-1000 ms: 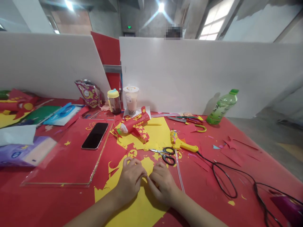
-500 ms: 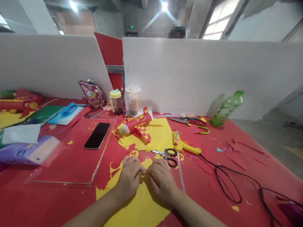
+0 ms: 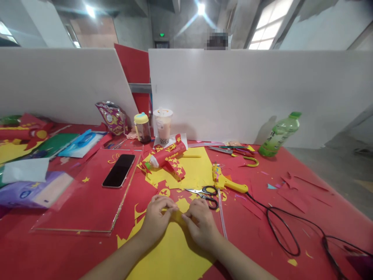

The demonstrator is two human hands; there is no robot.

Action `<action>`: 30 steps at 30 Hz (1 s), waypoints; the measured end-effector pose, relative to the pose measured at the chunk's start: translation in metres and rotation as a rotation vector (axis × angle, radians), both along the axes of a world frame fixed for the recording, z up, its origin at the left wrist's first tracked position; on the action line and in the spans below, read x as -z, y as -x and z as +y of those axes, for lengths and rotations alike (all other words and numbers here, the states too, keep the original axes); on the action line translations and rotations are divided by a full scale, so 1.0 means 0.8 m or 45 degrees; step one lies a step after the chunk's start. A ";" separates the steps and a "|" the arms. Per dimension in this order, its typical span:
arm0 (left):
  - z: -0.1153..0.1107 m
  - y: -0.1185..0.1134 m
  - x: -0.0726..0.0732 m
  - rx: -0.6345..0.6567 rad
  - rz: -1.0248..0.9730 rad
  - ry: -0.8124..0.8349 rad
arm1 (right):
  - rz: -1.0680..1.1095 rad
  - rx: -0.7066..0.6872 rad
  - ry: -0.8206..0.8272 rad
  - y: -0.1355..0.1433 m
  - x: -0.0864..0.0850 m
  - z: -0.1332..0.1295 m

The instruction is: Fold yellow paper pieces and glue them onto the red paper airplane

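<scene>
My left hand [image 3: 159,217] pinches the left end of a small rolled yellow paper strip [image 3: 178,217], its fingers closed. The fingertips of my right hand [image 3: 200,221] close on the strip's right end. Both hands are over a large yellow paper sheet [image 3: 171,252]. Small black-handled scissors [image 3: 205,192] lie just beyond my right hand. A yellow glue gun [image 3: 227,182] is to their right. Behind the hands, a red paper rocket [image 3: 169,155] with yellow stars rests on another yellow sheet [image 3: 198,167].
A phone [image 3: 119,171] lies on a clear board at the left. A cup [image 3: 163,126], a yellow-lidded bottle [image 3: 142,128] and a green bottle [image 3: 279,134] stand at the back before a white partition [image 3: 247,93]. A black cord [image 3: 282,233] loops at the right.
The hands have parted slightly, and more of the yellow strip shows between them. The whole view has shifted a little.
</scene>
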State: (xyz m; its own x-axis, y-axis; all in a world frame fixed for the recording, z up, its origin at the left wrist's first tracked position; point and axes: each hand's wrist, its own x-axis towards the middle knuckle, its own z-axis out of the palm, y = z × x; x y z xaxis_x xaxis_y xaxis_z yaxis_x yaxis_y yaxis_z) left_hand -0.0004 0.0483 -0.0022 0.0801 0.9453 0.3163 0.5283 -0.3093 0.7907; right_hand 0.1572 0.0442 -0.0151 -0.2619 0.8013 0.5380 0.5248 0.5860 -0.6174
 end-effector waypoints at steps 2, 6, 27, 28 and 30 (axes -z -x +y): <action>0.002 0.005 0.001 -0.075 -0.018 0.032 | 0.022 0.016 0.026 0.000 0.001 0.000; 0.002 0.005 0.001 0.102 0.036 -0.049 | 0.039 0.006 0.021 0.000 0.001 -0.001; -0.006 -0.003 0.001 0.194 0.188 -0.159 | 0.172 0.041 0.359 -0.004 -0.002 0.003; -0.005 -0.003 0.002 0.198 0.188 -0.160 | 0.182 0.047 0.376 -0.004 -0.002 0.004; -0.005 -0.001 0.002 0.183 0.186 -0.167 | 0.197 0.061 0.406 -0.004 -0.003 0.005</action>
State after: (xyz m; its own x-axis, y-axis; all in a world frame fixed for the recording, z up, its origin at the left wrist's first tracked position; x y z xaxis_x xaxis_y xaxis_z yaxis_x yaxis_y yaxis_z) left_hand 0.0006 0.0445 -0.0040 0.2648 0.8723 0.4110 0.5770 -0.4849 0.6572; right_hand 0.1607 0.0482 -0.0125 -0.1548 0.9447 0.2892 0.4331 0.3280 -0.8396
